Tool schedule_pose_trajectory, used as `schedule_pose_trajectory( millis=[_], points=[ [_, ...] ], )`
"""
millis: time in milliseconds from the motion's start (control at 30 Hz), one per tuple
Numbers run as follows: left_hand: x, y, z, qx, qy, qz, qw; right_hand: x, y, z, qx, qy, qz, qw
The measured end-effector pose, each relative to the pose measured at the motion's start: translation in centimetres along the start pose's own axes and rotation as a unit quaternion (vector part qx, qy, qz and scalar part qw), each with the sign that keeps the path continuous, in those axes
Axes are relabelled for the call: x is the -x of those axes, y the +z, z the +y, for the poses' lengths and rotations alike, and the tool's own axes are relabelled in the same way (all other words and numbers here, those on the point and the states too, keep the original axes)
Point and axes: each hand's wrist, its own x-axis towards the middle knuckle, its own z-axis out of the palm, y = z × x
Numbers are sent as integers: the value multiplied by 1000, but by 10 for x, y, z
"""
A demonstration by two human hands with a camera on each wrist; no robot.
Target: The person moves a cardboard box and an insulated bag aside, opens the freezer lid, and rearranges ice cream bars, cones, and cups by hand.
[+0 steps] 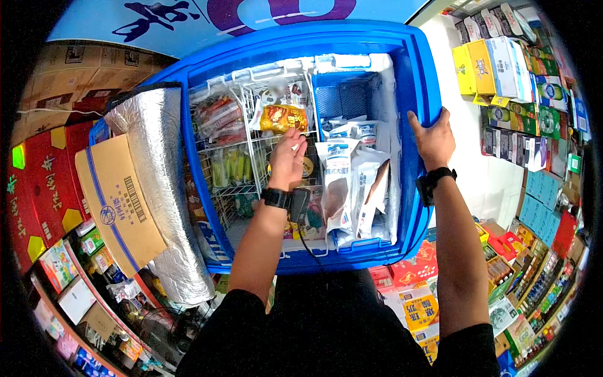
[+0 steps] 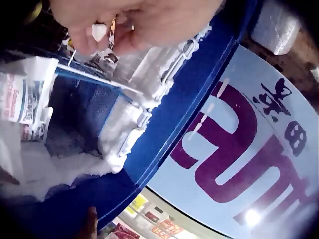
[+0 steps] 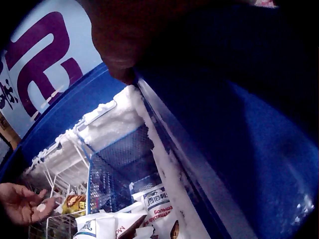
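Observation:
My left hand (image 1: 289, 164) is over the wire baskets of a blue chest freezer (image 1: 411, 69), fingers bent round a small white piece (image 2: 99, 32). A gold packet (image 1: 284, 118) lies just beyond its fingertips. In the right wrist view the same hand (image 3: 22, 204) shows palm up, the white piece (image 3: 41, 207) near its fingers. White ice-cream packs (image 1: 339, 182) fill the compartment to its right, beside a blue mesh basket (image 3: 119, 167). My right hand (image 1: 434, 139) grips the freezer's right rim, thumb on the inner side.
Frost (image 3: 104, 122) coats the freezer's inner walls. A silver insulating roll (image 1: 160, 188) and a cardboard box (image 1: 119, 204) lie along the left side. Stacked cartons (image 1: 496, 66) stand at the right, shelves of goods on both sides. A dark cable hangs near my left wrist.

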Motion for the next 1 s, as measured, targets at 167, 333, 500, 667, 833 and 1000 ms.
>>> schedule_pose_trajectory(
  millis=[167,333,500,667,833,1000],
  points=[
    [8,41,-5,-4,-2,-79,997,-2,4,5,0,-7,5,1000],
    [10,61,-16,-23,-15,-119,993,0,0,1,-4,0,-5,1000],
    [24,71,-42,-113,-29,-142,983,0,-1,-2,7,5,0,1000],
    [62,56,-80,-214,-108,-144,960,1,-1,-3,13,6,-6,1000],
    [71,40,-118,-237,-83,-107,962,1,-3,-5,12,7,-13,1000],
    [63,61,-113,-179,-65,-142,971,2,-3,-5,22,8,-8,1000]
  ],
)
